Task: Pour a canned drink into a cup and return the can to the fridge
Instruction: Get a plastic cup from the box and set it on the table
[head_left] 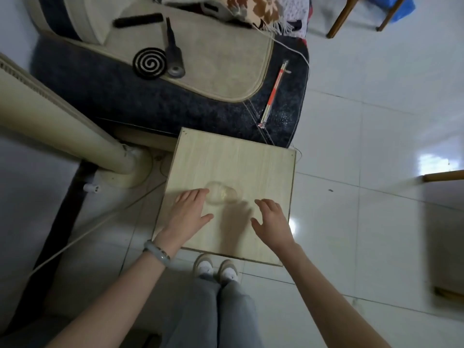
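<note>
Here, from the head view, a clear cup (222,196) stands on the small wooden table (266,167), nearer its near edge than its far one and a little left of the middle. The left hand (189,209) lies spread with its fingertips just beside the cup's left side, gripping nothing. The right hand (272,219) hovers open near the right edge, empty, apart from the cup. The table's far half is bare; white floor tiles (364,136) lie open beyond the right edge.
</note>
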{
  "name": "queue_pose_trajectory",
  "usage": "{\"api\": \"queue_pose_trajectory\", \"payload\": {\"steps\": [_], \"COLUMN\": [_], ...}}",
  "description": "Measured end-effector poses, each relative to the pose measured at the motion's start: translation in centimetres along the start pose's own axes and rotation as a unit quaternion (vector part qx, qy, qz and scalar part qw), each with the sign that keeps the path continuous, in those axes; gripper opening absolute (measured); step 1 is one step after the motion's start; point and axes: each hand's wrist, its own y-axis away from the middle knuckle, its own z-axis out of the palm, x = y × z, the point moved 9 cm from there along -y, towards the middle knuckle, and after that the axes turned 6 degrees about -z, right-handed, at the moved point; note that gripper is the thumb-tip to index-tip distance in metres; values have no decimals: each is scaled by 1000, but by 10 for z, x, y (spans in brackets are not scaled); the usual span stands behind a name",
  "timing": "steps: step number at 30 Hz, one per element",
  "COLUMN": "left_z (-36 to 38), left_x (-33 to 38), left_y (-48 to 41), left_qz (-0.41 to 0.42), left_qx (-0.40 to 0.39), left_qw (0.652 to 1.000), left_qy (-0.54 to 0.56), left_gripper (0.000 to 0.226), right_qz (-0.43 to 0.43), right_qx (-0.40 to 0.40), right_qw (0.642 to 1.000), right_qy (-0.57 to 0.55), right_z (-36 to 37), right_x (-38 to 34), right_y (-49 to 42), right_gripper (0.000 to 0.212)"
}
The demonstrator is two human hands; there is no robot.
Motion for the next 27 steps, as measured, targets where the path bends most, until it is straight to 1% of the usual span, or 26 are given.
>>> {"api": "queue_pose_trajectory", "payload": {"steps": [3, 6, 9, 14, 17, 20, 24, 27], "left_z": [31, 45, 53, 64, 66, 56, 19, -21], "left_x": [-7, -10, -11, -3, 0, 4, 19, 34], "left_y": [-17, -31, -45, -59, -59, -54, -33, -12], "left_qz": [-21, -29, -46, -34, -28, -28, -19, -8], "left_qx": [5, 22, 23, 3, -5, -11, -19, -19], "left_qw": [999, 997, 987, 975, 973, 972, 970, 972], "left_qy": [35, 71, 152, 221, 229, 234, 242, 235], "left_gripper": [75, 80, 84, 82, 79, 77, 81, 79], "right_qz": [-7, -12, -20, -44, -56, -41, -20, 28], "right_qx": [14, 36, 54, 71, 53, 34, 28, 10], "right_qw": [999, 997, 994, 990, 990, 989, 981, 975], "right_qy": [-44, -74, -93, -118, -121, -141, -189, -219], "right_z": [24, 38, 43, 41, 40, 33, 5, -20], "right_x": [11, 19, 21, 14, 9, 7, -7, -17], "right_y": [-20, -39, -53, -64, -61, -53, -32, -11], "right_gripper": [51, 53, 54, 48, 44, 43, 43, 47]}}
